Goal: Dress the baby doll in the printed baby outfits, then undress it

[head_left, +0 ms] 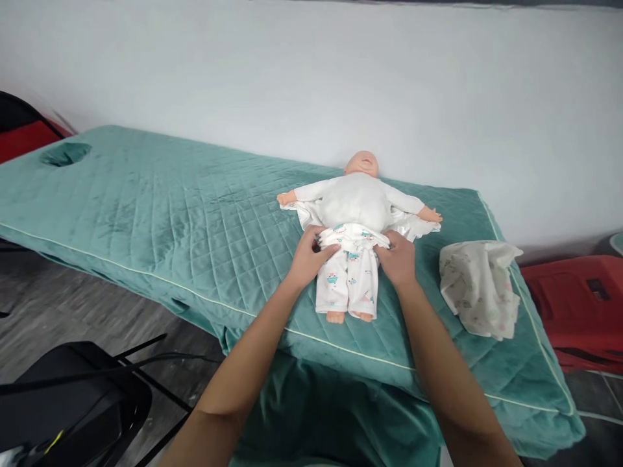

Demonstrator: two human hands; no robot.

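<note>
On its back on the green quilted bed lies a baby doll [357,201], head toward the wall and arms spread wide. White printed pants [348,279] cover its legs, and the bare feet stick out at the bottom. My left hand [311,253] pinches the waistband on one side. At the other side my right hand [396,256] grips the same waistband between thumb and fingers. The waistband is bunched across the doll's lower belly. A white printed shirt [411,224] lies spread open beneath the doll's white torso and arms.
A crumpled printed cloth [479,285] rests on the bed right of the doll. The green bed cover [195,207] stretches left to a face hole [65,154]. A black chair [73,395] stands at lower left, a red case [574,305] at right. A white wall [292,78] borders the bed.
</note>
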